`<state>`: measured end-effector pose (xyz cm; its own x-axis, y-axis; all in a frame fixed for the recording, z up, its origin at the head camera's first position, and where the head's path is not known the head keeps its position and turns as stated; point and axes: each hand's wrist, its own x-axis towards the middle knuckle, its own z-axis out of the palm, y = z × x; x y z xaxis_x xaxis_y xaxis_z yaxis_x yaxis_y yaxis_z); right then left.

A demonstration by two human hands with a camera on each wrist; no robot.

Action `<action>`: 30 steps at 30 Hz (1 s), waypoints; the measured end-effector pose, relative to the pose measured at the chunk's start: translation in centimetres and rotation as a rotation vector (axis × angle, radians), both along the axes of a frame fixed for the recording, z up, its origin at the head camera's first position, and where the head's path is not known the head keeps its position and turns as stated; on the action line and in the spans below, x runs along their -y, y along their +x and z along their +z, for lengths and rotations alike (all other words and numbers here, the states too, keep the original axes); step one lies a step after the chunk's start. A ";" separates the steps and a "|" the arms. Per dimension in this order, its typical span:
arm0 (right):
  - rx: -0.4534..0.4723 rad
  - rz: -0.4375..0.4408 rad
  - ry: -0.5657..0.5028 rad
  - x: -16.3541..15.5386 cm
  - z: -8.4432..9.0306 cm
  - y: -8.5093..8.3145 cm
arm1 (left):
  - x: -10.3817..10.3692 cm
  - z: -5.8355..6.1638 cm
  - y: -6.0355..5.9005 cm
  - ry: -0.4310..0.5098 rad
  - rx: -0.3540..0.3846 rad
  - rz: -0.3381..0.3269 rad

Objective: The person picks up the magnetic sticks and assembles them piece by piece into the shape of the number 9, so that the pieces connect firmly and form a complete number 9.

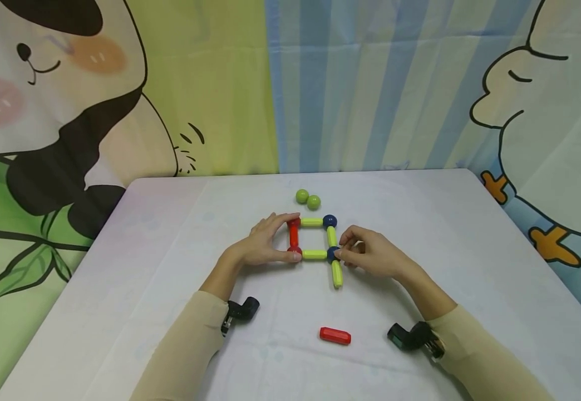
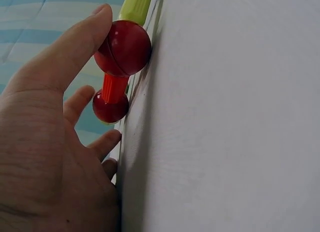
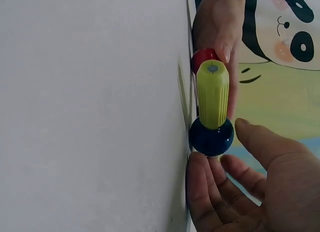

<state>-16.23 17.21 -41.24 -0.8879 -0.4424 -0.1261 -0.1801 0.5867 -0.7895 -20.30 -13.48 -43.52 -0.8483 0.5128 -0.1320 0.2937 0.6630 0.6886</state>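
Note:
A square of magnetic building sticks and balls lies flat on the table. Its left side is a red stick (image 1: 293,236) between two red balls (image 2: 123,48); yellow-green sticks (image 1: 312,221) and two blue balls (image 1: 329,221) form the rest. My left hand (image 1: 265,240) spans the red side, thumb on the near ball and index finger on the far one. With thumb and fingers my right hand (image 1: 373,253) pinches the near blue ball (image 3: 212,137). From that ball a yellow-green stick (image 3: 213,94) points toward me, its other end free.
Two green balls (image 1: 308,199) sit behind the square. A loose red stick (image 1: 335,336) lies nearer to me on the white table (image 1: 170,334). Behind the table hangs a printed curtain (image 1: 350,83).

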 end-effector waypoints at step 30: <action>0.030 0.204 -0.027 -0.8 -0.9 -1.3 | -1.6 2.6 -2.5 0.003 -0.083 0.045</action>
<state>-17.49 17.97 -42.19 -0.7755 -0.6163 -0.1370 -0.2688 0.5187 -0.8116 -22.80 -11.91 -40.89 -0.8785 0.4741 -0.0591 0.3194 0.6748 0.6653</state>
